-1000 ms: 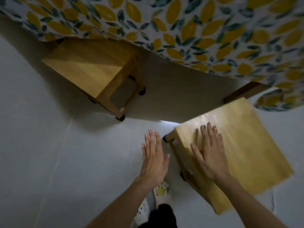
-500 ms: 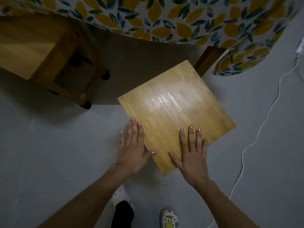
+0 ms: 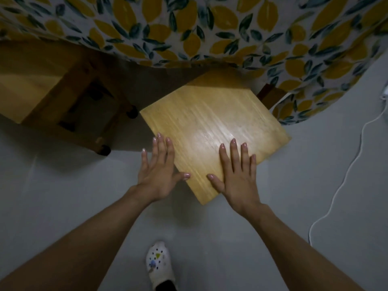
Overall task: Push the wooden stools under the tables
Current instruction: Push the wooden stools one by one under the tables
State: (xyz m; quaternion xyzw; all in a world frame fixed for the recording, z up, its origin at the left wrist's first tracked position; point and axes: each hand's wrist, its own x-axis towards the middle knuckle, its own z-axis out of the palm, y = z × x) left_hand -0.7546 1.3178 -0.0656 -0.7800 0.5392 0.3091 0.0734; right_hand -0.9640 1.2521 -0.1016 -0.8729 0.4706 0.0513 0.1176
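A wooden stool with a square pale seat stands on the grey floor, its far corner under the lemon-print tablecloth. My right hand lies flat on the seat's near edge, fingers spread. My left hand rests flat against the seat's left near edge, fingertips on the wood and palm over the floor. A second wooden stool stands to the left, its far part hidden under the cloth, with legs and black feet showing.
A dark table leg shows behind the near stool's right corner. A white cable trails across the floor on the right. My white shoe is on the floor below the hands.
The near stool has slid away from me, and its far corner now lies beneath the tablecloth. Both hands have moved forward with it, staying flat on the seat's near edges.
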